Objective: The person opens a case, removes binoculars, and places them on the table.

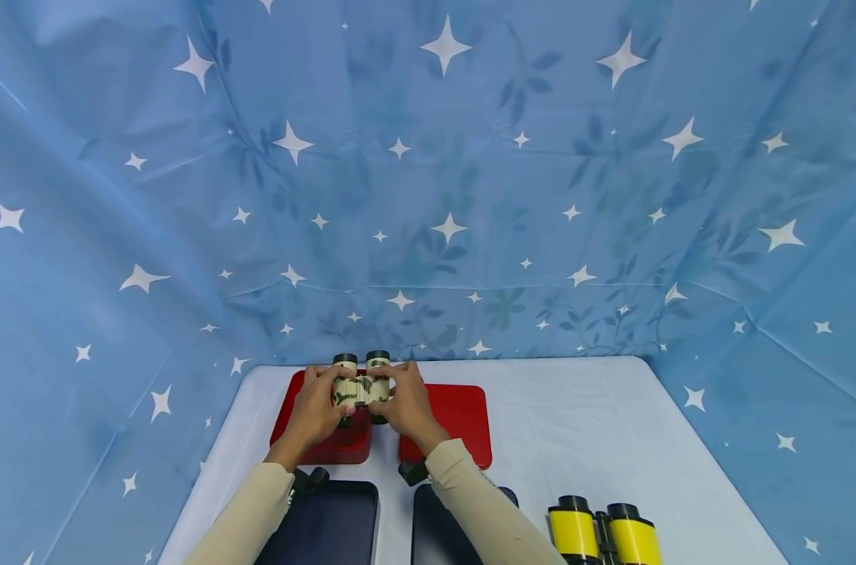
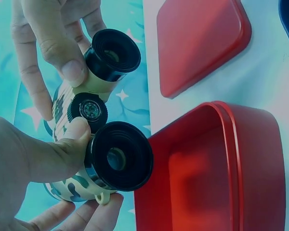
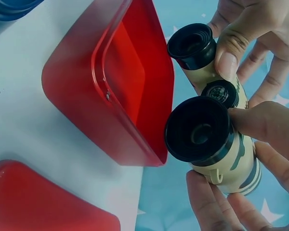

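Note:
Both hands hold a pair of camouflage binoculars (image 1: 360,390) over the far left part of the table. On one barrel, the left hand (image 1: 315,408) grips with its thumb beside the small compass (image 2: 90,109) set at the bridge. The right hand (image 1: 408,404) grips the other barrel, thumb on its near side. Black eyecups (image 3: 200,130) point back toward the wrist cameras. Below the binoculars stands a red box (image 1: 336,455), uncovered, its inside showing in both wrist views. A flat red lid (image 1: 466,416) lies to its right, partly behind the right hand.
Two dark navy trays (image 1: 329,518) sit at the near side, partly covered by the sleeves. Yellow and black binoculars (image 1: 576,534) lie at the front right of the white table (image 1: 569,424). A blue star-patterned curtain (image 1: 449,259) surrounds the table's back and sides.

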Demonstrator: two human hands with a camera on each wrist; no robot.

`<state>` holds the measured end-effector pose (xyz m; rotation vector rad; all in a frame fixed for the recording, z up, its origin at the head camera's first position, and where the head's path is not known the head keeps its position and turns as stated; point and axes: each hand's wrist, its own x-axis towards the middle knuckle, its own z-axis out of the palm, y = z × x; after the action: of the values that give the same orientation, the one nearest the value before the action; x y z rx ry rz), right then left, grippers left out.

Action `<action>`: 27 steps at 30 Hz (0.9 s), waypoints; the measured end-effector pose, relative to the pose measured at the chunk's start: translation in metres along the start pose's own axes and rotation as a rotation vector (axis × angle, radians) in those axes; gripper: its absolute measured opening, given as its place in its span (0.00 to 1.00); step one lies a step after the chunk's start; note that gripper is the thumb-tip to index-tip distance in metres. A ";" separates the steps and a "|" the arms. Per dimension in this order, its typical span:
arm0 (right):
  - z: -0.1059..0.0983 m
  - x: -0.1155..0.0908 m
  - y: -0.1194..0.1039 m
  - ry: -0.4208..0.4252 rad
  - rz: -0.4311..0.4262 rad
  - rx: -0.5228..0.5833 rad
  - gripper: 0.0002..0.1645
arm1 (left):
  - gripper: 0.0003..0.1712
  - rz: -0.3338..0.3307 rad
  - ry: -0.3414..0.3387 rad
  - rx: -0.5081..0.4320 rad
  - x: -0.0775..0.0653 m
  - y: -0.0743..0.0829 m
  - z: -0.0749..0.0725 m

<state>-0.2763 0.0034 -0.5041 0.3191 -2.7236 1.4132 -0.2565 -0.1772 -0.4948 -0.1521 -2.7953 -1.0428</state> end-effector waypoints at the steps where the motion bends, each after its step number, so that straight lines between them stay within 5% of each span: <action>1: -0.001 0.000 0.000 -0.002 0.001 -0.003 0.33 | 0.31 -0.002 0.001 -0.003 0.000 0.001 0.000; 27: -0.027 -0.007 0.002 0.003 -0.005 0.077 0.34 | 0.29 0.002 0.023 -0.005 0.002 0.023 0.004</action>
<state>-0.2707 0.0271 -0.4911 0.3271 -2.6682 1.5193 -0.2558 -0.1577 -0.4824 -0.1422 -2.7719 -1.0442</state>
